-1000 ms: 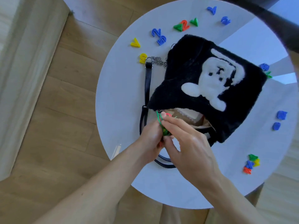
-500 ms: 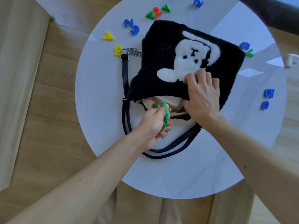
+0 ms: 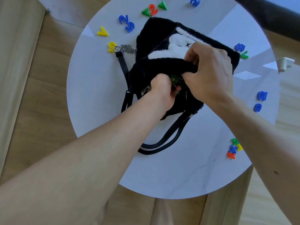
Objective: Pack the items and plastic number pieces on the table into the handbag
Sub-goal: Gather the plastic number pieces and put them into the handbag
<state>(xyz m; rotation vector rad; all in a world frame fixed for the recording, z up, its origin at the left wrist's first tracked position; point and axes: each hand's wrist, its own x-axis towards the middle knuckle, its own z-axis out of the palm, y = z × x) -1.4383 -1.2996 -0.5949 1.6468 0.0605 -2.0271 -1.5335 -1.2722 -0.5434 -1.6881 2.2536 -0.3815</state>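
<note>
**Both hands at the mouth of the plush handbag**

Head view. The handbag (image 3: 162,69) lies at the middle of the round white table (image 3: 97,95), reaching toward its far edge. It is black fluffy plush with a white furry animal figure on the front. A metal zip (image 3: 145,91) runs along the mouth, and a silver chain (image 3: 128,49) hangs off the bag's left side. Smooth black straps (image 3: 162,142) loop toward the table's near edge.

The left hand (image 3: 162,93) is at the open mouth, fingers curled round a small bunch of green and red pieces (image 3: 174,79), thin and hard. The right hand (image 3: 209,73) grips the plush upper lip of the mouth, fingers curled over it and thumb beneath, holding that lip raised.

Loose glossy plastic pieces lie around the bag.
- Toward the left edge are a yellow V (image 3: 102,32) and a yellow 9 (image 3: 112,47), the 9 just beside the chain's ring.
- Near the far edge are a blue pair (image 3: 126,23), a green-and-red group (image 3: 152,9) and a blue 2 (image 3: 194,1).
- At the bag's right corner lie a blue 5 (image 3: 240,47) and a green piece (image 3: 244,55).
- Near the right edge lie a blue 10 (image 3: 261,95) and a blue 0 (image 3: 257,107).
- Toward the near right edge sits a mixed cluster (image 3: 233,148).
</note>
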